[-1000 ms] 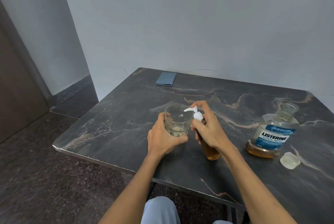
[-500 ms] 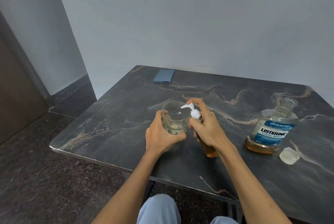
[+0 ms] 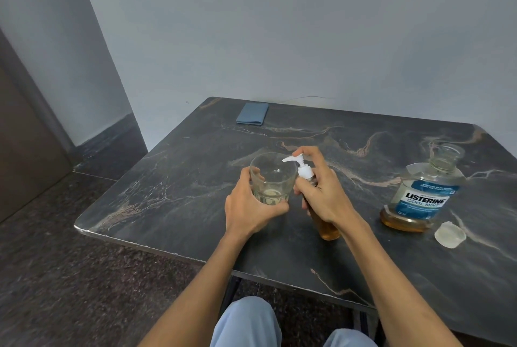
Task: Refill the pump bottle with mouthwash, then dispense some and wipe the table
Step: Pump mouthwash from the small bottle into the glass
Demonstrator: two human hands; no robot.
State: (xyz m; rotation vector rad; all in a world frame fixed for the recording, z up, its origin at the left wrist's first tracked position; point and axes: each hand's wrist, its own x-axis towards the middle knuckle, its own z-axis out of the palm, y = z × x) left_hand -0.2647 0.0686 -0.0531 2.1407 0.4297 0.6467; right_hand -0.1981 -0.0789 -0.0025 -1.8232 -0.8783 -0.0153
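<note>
The folded blue cloth (image 3: pixel 252 114) lies at the far left of the marble table (image 3: pixel 173 187), well apart from the work; the left hand (image 3: pixel 249 211) wraps the glass tumbler (image 3: pixel 272 177), which holds a little liquid; the right hand (image 3: pixel 324 192) grips the pump bottle (image 3: pixel 326 225), forefinger on the white pump head (image 3: pixel 297 161), whose spout reaches over the rim. A hard press could tilt the spout and spray the table; a slipping grip could topple the bottle. Right, the open Listerine bottle (image 3: pixel 423 198) stands beside its cap (image 3: pixel 449 234); an elbow knock would spill it.
</note>
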